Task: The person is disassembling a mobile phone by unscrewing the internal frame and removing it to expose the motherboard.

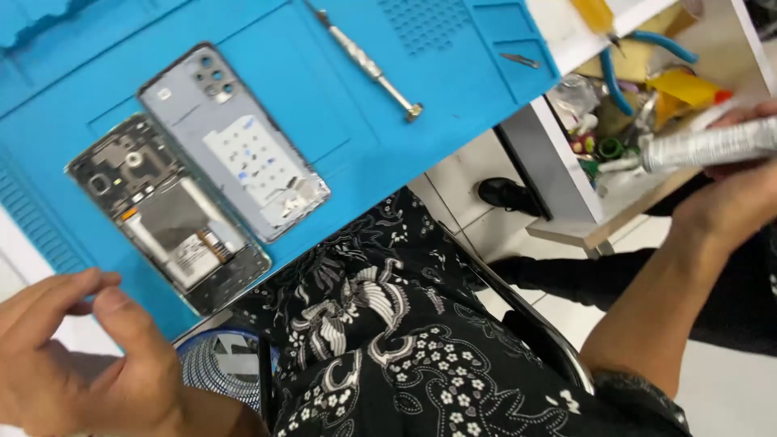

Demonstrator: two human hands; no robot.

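On the bright blue silicone work mat (340, 137) I note a slim silver metal screwdriver (368, 65) lying diagonally, a small dark metal tweezer tip (519, 59) near the mat's far corner, an opened phone body with exposed battery and circuit boards (166, 214), and just beside it, touching along one long edge, a detached grey phone back cover with camera cut-outs (231, 137). Off the mat, a white open tray of mixed tools (639, 97) holds blue-handled pliers (619, 81) and yellow items. A black floral-patterned garment (405, 332) fills the lower middle. My right hand (732, 194) is closed around a crinkled silver metal tube (708, 146), held over the tray, well apart from the phone; its nozzle end points toward the tray. My left hand (77, 356) is loose and empty, fingers curled, near the phone body's lower corner.
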